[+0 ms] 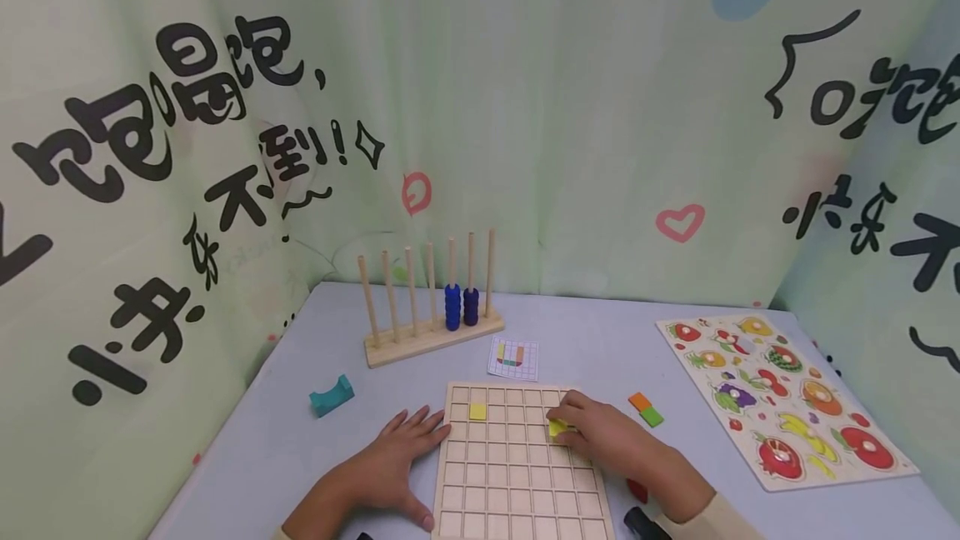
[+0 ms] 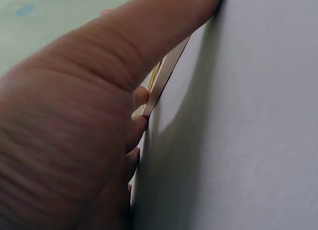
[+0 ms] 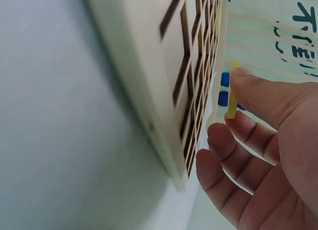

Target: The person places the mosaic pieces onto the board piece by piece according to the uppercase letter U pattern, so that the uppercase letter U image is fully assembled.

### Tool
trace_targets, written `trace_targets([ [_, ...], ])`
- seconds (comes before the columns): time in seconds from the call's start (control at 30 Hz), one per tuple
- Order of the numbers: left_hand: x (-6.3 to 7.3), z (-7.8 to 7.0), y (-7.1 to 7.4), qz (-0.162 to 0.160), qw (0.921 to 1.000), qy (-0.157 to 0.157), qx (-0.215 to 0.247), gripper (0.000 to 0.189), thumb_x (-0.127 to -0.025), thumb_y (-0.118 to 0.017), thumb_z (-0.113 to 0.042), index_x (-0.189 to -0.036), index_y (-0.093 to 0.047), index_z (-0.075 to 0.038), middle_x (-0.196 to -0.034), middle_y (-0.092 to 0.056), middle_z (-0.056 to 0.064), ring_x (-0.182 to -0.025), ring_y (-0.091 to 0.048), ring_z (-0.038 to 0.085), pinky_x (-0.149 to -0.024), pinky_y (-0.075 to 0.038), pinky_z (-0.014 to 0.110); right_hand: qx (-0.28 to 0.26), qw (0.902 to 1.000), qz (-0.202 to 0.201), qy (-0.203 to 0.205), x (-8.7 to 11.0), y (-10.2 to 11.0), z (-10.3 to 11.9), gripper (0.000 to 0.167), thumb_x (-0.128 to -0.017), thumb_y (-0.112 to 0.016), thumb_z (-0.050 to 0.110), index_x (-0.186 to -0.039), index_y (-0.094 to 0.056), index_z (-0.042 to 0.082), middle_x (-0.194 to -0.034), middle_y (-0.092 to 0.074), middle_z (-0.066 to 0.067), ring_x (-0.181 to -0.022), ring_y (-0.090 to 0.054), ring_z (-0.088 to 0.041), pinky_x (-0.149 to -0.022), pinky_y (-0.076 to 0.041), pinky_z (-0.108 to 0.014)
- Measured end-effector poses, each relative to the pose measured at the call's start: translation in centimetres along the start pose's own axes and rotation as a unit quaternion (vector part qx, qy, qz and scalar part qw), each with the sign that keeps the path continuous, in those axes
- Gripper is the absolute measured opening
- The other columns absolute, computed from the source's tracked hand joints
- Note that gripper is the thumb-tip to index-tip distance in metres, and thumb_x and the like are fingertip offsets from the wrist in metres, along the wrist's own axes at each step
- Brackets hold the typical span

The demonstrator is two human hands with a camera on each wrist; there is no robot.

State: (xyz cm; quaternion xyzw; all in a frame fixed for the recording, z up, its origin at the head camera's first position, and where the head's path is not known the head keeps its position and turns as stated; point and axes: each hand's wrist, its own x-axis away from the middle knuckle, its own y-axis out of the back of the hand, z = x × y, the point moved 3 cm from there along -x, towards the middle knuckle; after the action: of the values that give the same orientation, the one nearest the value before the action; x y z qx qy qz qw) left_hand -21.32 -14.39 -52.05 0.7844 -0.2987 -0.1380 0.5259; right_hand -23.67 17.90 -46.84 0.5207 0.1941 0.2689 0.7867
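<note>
Two yellow tiles (image 1: 477,412), one orange tile (image 1: 640,401) and one green tile (image 1: 652,417) make four in all, along with one grid board (image 1: 497,473) and one small pattern card (image 1: 513,359). One wooden stand (image 1: 435,341) carries seven pegs (image 1: 390,298) and two stacks of beads (image 1: 452,307). There are also one teal block (image 1: 332,397), one fruit puzzle (image 1: 768,412) and one red object (image 1: 637,490), partly hidden.

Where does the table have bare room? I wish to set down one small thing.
Bare: the far stretch between rod stand and fruit board, behind the orange tile; also the near left, bordered by the teal block and left hand. Crowded: around the grid board, where the right hand pinches a yellow tile and the pattern card lies behind.
</note>
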Motion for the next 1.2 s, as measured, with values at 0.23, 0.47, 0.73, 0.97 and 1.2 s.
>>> trace_targets([
  [0.23, 0.2, -0.2, 0.2, -0.003, 1.0000, -0.003, 0.000, 0.125, -0.053, -0.068, -0.084, -0.153, -0.033, -0.019, -0.160, -0.022, 0.000, -0.147, -0.010, 0.027, -0.115, -0.005, 0.055, -0.001, 0.9992, 0.008, 0.039, -1.8, -0.7, 1.7, 0.027, -0.095, -0.065, 0.023, -0.120, -0.065, 0.012, -0.103, -0.051, 0.009, -0.078, -0.048, -0.003, -0.070, -0.047, -0.025],
  [0.47, 0.2, -0.2, 0.3, 0.000, 1.0000, 0.004, 0.003, 0.124, -0.052, -0.068, -0.084, -0.153, -0.033, -0.020, -0.160, -0.022, -0.001, -0.147, -0.010, 0.027, -0.115, -0.005, 0.055, 0.005, 0.9980, 0.007, 0.062, -3.3, -0.9, 3.3, 0.028, -0.095, -0.065, 0.024, -0.121, -0.066, 0.013, -0.103, -0.053, 0.009, -0.080, -0.049, -0.003, -0.072, -0.048, -0.024],
  [0.73, 0.2, 0.0, 0.2, -0.001, 1.0000, 0.005, 0.007, 0.125, -0.052, -0.068, -0.085, -0.153, -0.033, -0.021, -0.160, -0.022, -0.001, -0.148, -0.009, 0.026, -0.115, -0.004, 0.055, 0.007, 0.9988, 0.025, 0.043, -4.5, -1.5, 3.7, 0.029, -0.095, -0.064, 0.026, -0.122, -0.066, 0.014, -0.104, -0.054, 0.010, -0.084, -0.052, -0.002, -0.075, -0.050, -0.027],
  [0.97, 0.3, 0.1, -0.2, -0.004, 0.9999, -0.009, 0.006, 0.123, -0.053, -0.067, -0.085, -0.154, -0.032, -0.022, -0.160, -0.021, -0.002, -0.147, -0.009, 0.027, -0.114, -0.005, 0.056, 0.005, 0.9982, 0.036, 0.047, -5.1, -2.3, 4.0, 0.028, -0.095, -0.065, 0.025, -0.120, -0.067, 0.016, -0.101, -0.054, 0.011, -0.081, -0.050, -0.001, -0.072, -0.048, -0.025],
  [1.2, 0.1, 0.2, -0.2, -0.005, 0.9999, -0.009, 0.002, 0.124, -0.053, -0.066, -0.086, -0.154, -0.032, -0.021, -0.160, -0.021, -0.001, -0.147, -0.009, 0.027, -0.115, -0.005, 0.056, 0.010, 0.9978, 0.031, 0.058, -5.8, -2.6, 4.4, 0.029, -0.094, -0.066, 0.026, -0.121, -0.067, 0.015, -0.105, -0.056, 0.010, -0.087, -0.053, -0.001, -0.079, -0.050, -0.027],
])
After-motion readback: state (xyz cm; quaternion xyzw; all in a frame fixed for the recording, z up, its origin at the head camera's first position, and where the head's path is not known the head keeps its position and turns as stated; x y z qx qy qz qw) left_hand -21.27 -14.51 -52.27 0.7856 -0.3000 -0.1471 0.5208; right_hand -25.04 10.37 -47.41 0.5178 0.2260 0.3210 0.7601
